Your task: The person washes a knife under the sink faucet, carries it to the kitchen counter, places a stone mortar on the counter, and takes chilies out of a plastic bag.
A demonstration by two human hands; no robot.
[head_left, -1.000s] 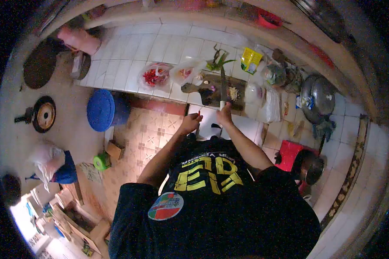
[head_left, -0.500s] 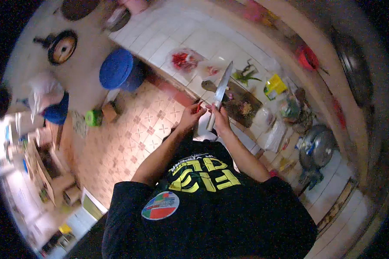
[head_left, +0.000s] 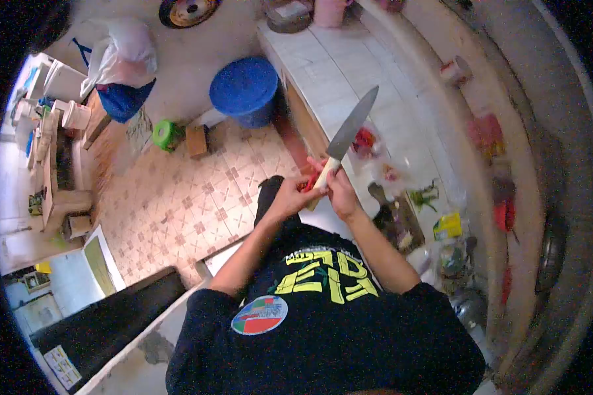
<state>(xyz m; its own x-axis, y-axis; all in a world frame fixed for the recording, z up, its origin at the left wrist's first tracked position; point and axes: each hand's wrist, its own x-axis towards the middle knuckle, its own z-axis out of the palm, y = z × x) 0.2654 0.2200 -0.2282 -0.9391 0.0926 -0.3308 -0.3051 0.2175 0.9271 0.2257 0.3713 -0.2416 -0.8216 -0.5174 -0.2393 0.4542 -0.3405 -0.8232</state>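
Note:
My right hand [head_left: 340,195] is closed round the pale handle of a large kitchen knife [head_left: 350,128], its blade pointing up and away over the counter edge. Close beside it, my left hand [head_left: 292,197] is closed on slim red chillies [head_left: 309,184]; how many cannot be made out. Its fingers are near the lower end of the knife handle. On the counter to the right lies a wooden cutting board [head_left: 395,220] with small chopped bits on it. A plastic bag with red chillies [head_left: 364,143] lies beyond the knife.
Green chillies or stems [head_left: 425,196] and a yellow packet [head_left: 447,226] lie by the board on the tiled counter [head_left: 310,59]. A blue bucket [head_left: 244,89] stands on the floor by the counter's end. Farther left are a green stool-like object [head_left: 167,135] and a brown block [head_left: 196,141].
My view has swung toward the left, so the counter things appear farther right and lower. Both hands stay together, with the knife still in my right hand, now away from the board.

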